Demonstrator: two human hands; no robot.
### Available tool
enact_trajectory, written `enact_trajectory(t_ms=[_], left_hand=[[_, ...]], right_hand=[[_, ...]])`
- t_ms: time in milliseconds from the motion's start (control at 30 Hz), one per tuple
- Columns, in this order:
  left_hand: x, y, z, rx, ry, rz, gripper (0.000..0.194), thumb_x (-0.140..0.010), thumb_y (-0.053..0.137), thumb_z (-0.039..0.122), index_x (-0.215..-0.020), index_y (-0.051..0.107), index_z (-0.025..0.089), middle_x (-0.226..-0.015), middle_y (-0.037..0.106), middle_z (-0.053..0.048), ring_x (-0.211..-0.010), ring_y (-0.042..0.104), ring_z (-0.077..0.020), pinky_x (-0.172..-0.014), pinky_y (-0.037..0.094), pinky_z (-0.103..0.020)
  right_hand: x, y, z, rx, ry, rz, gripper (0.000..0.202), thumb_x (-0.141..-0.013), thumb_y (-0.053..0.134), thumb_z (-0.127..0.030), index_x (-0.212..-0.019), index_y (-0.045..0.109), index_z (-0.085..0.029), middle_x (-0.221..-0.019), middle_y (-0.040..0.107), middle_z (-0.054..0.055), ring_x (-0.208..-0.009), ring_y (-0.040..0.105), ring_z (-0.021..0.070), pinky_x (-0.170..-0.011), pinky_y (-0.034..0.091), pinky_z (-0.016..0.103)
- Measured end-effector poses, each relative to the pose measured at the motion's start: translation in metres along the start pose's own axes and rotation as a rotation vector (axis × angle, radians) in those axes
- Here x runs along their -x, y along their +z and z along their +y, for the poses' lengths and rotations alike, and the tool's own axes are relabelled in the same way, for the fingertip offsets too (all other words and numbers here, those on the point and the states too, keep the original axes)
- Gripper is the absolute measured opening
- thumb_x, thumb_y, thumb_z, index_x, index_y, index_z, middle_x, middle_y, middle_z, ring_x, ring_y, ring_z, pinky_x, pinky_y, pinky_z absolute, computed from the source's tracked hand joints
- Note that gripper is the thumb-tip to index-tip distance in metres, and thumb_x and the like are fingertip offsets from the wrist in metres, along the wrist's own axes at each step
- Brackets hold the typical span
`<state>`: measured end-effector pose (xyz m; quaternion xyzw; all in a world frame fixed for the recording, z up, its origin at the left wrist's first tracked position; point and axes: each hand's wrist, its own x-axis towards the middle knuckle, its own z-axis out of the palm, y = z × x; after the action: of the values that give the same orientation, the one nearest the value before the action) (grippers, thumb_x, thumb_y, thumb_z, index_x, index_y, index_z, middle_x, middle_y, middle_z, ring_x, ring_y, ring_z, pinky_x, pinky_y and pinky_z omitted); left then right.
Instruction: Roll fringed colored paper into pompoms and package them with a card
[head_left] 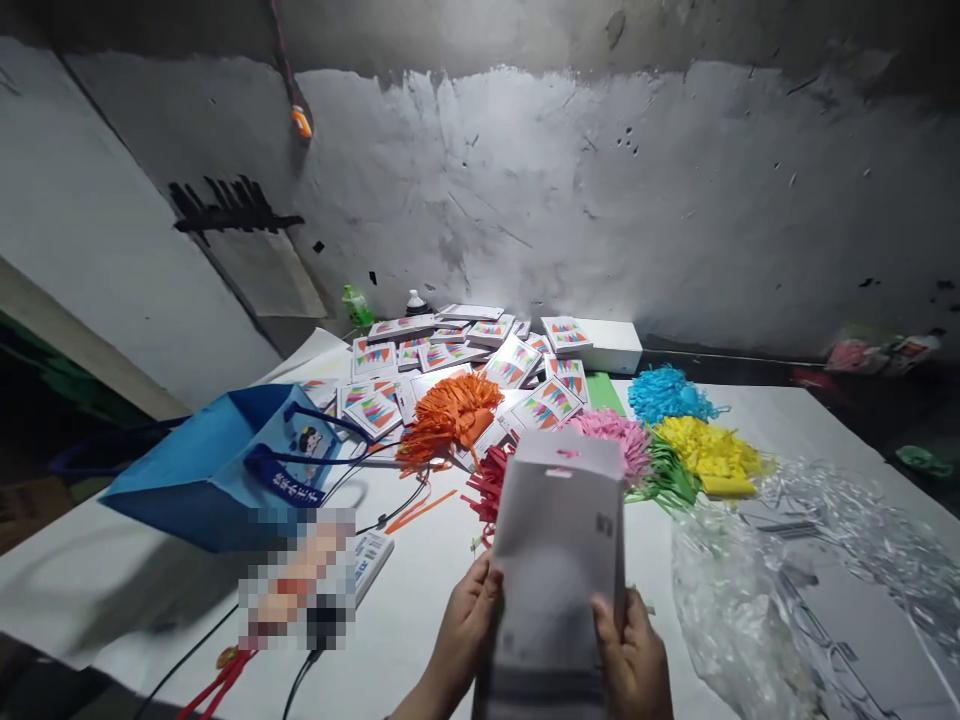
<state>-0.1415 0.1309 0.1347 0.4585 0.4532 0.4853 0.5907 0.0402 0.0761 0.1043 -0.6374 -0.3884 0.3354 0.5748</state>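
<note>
A flat white cardboard box [559, 560] with a hang-hole tab at its top is held upright in front of me. My left hand [471, 620] grips its left edge, thumb on the near face. On the right edge, my right hand [634, 650] has its thumb on the face and its fingers behind. The box looks slightly blurred, and its lower end runs out of the frame. Partly hidden behind it lie a bundle of dark red paper tassels [490, 485] and a pink bundle [611, 435].
Many printed boxes [514, 360] are heaped at the back. Orange [446, 415], green [667, 480], yellow [709, 455] and blue [667, 393] tassel bundles lie around. A blue bag [225, 470] and power strip [371, 560] are left; clear plastic wrapping [739, 600] is right.
</note>
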Motion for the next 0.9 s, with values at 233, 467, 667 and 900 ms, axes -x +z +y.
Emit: enact_trajectory(t_ms=[233, 467, 667, 900], left_hand=[[-0.001, 0.021, -0.002, -0.286, 0.210, -0.053, 0.051, -0.088, 0.055, 0.061, -0.115, 0.069, 0.020, -0.105, 0.074, -0.012, -0.093, 0.069, -0.0307, -0.084, 0.055, -0.037], [0.002, 0.034, 0.005, -0.232, 0.209, 0.044, 0.049, -0.093, 0.049, 0.057, -0.119, 0.067, 0.019, -0.107, 0.074, -0.011, -0.099, 0.068, -0.0306, -0.083, 0.056, -0.036], [0.008, 0.035, -0.001, -0.102, 0.286, 0.187, 0.046, -0.088, 0.061, 0.055, -0.118, 0.064, 0.021, -0.114, 0.072, -0.012, -0.105, 0.067, -0.0289, -0.093, 0.053, -0.037], [0.009, 0.044, 0.000, 0.193, 0.180, 0.281, 0.037, -0.082, 0.073, 0.048, -0.101, 0.054, 0.023, -0.089, 0.073, -0.004, -0.078, 0.071, -0.0204, -0.065, 0.056, -0.026]], right_hand=[[-0.009, -0.016, 0.012, 0.071, 0.054, 0.076, 0.062, -0.080, 0.052, -0.078, -0.093, 0.066, -0.019, -0.085, 0.075, 0.009, -0.081, 0.072, 0.0274, -0.066, 0.056, 0.031], [-0.023, -0.022, 0.001, 0.062, 0.019, 0.117, 0.065, -0.076, 0.054, -0.080, -0.096, 0.065, -0.019, -0.087, 0.076, 0.010, -0.081, 0.071, 0.0270, -0.065, 0.054, 0.029], [-0.018, -0.025, -0.005, 0.227, 0.043, 0.145, 0.061, -0.079, 0.048, -0.081, -0.091, 0.063, -0.022, -0.078, 0.073, 0.006, -0.073, 0.068, 0.0264, -0.064, 0.049, 0.031], [-0.011, -0.010, -0.004, -0.168, -0.128, 0.337, 0.050, -0.075, 0.075, -0.056, -0.107, 0.058, -0.022, -0.100, 0.069, 0.006, -0.091, 0.068, 0.0206, -0.084, 0.055, 0.031]])
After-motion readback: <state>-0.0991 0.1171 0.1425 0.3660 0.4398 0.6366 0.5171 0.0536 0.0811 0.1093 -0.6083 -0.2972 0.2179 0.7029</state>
